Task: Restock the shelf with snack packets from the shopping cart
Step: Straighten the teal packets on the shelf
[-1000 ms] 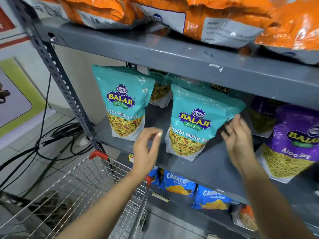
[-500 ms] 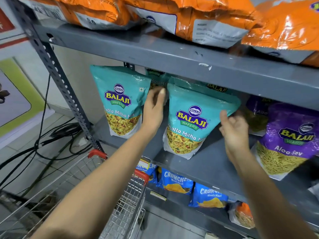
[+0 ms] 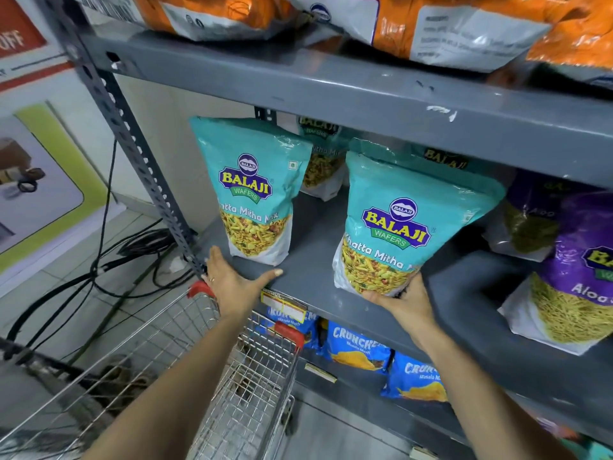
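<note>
Two teal Balaji Khatta Mitha Mix packets stand on the grey middle shelf [image 3: 308, 257]. The left teal packet [image 3: 253, 187] is upright near the shelf's left post. My left hand [image 3: 234, 282] lies open at the shelf's front edge just below that packet, fingers spread, holding nothing. The right teal packet [image 3: 404, 224] leans forward, and my right hand [image 3: 403, 298] grips its bottom edge from underneath. More teal packets [image 3: 320, 161] stand behind them. The wire shopping cart [image 3: 199, 376] with red handle ends sits below my left arm; no packets show in it.
Purple Aloo Sev packets [image 3: 577, 273] fill the shelf's right side. Orange packets [image 3: 414, 24] lie on the top shelf, blue Crunchex packets [image 3: 358, 346] on the lower one. Black cables [image 3: 109, 260] trail over the tiled floor left of the perforated shelf post [image 3: 132, 144].
My left hand dropped from between the two teal packets to the shelf's front edge. My right hand slid from the right packet's side down to its bottom edge.
</note>
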`<control>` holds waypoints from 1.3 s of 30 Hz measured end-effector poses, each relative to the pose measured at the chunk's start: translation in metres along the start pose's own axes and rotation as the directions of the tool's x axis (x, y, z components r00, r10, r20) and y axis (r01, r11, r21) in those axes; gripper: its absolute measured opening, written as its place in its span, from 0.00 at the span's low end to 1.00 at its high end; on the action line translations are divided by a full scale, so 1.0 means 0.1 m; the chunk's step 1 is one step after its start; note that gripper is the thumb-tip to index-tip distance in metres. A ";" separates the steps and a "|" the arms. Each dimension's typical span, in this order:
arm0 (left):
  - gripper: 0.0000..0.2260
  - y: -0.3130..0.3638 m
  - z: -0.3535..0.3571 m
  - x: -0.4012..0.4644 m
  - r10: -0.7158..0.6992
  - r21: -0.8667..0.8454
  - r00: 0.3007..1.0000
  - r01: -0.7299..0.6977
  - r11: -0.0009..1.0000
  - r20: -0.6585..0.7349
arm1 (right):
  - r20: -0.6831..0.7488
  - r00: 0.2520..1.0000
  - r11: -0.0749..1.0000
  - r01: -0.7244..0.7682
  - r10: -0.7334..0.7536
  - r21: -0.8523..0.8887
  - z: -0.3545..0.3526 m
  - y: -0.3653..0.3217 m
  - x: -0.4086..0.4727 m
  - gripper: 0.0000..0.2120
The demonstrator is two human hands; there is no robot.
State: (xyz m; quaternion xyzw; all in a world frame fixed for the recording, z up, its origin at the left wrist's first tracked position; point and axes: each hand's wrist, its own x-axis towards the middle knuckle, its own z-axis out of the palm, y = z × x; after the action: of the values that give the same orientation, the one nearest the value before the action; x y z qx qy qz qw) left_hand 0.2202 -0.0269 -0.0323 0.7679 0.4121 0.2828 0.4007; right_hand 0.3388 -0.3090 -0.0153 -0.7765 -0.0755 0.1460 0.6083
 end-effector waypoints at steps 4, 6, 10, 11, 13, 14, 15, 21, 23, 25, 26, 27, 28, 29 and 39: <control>0.64 0.06 0.10 0.09 0.058 0.067 0.998 -0.058 0.996 -0.001 | -0.009 1.000 1.000 -0.017 0.017 0.004 0.00 0.02 0.00 0.48; 0.63 0.06 0.16 0.16 0.075 0.089 0.997 -0.076 0.993 0.007 | -0.009 1.000 1.000 -0.022 0.022 0.001 0.01 0.02 0.02 0.48; 0.55 0.01 0.19 0.27 0.097 0.034 0.995 -0.096 0.995 -0.013 | -0.010 1.000 1.000 -0.026 0.026 -0.007 0.03 0.01 0.05 0.49; 0.54 0.01 0.19 0.28 0.101 0.017 0.995 -0.100 0.995 -0.008 | -0.014 1.000 1.000 -0.024 0.023 -0.010 0.04 0.01 0.05 0.49; 0.52 0.01 0.19 0.28 0.116 -0.019 0.993 -0.116 0.993 0.001 | -0.018 1.000 1.000 -0.015 0.015 -0.008 0.05 0.01 0.05 0.49; 0.51 0.01 0.19 0.27 0.124 -0.043 0.992 -0.124 0.991 0.002 | -0.018 1.000 1.000 -0.011 0.011 -0.005 0.05 0.01 0.05 0.49; 0.50 0.01 0.19 0.27 0.128 -0.063 0.992 -0.128 0.990 -0.001 | -0.016 1.000 1.000 -0.009 0.009 -0.002 0.05 0.00 0.04 0.49; 0.50 -0.01 0.20 0.28 0.099 -0.083 0.995 -0.096 0.992 0.023 | 0.006 1.000 1.000 -0.016 0.016 0.013 0.05 0.00 0.06 0.49; 0.50 0.01 0.18 0.28 0.082 -0.086 0.996 -0.079 0.993 0.036 | 0.007 1.000 1.000 -0.019 0.019 0.014 0.06 0.00 0.06 0.49; 0.49 0.02 0.18 0.28 0.075 -0.089 0.996 -0.071 0.994 0.044 | 0.000 1.000 1.000 -0.018 0.018 0.011 0.07 -0.01 0.05 0.49; 0.50 0.02 0.18 0.28 0.068 -0.090 0.997 -0.063 0.994 0.048 | -0.001 1.000 1.000 -0.018 0.018 0.011 0.07 -0.01 0.05 0.48; 0.51 0.02 0.18 0.28 0.057 -0.090 0.997 -0.052 0.995 0.055 | 0.001 1.000 1.000 -0.016 0.016 0.013 0.07 -0.01 0.04 0.48; 0.52 0.02 0.17 0.27 0.045 -0.086 0.997 -0.039 0.996 0.068 | 0.003 1.000 1.000 -0.013 0.013 0.014 0.07 -0.01 0.04 0.48; 0.54 0.02 0.16 0.26 0.036 -0.079 0.996 -0.029 0.996 0.085 | 0.005 1.000 1.000 -0.013 0.013 0.012 0.07 -0.02 0.04 0.48; 0.05 0.28 0.15 -0.65 0.441 -0.127 0.895 -0.446 0.886 -0.069 | 0.002 1.000 0.988 0.019 -0.019 0.153 -0.20 -0.02 -0.15 0.47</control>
State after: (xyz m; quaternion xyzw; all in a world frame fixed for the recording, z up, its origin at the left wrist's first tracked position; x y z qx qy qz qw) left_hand 0.2104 -0.0978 -0.0226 0.8061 0.2128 0.4096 0.3702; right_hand 0.3308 -0.3320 -0.0070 -0.7265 -0.0724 0.1468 0.6674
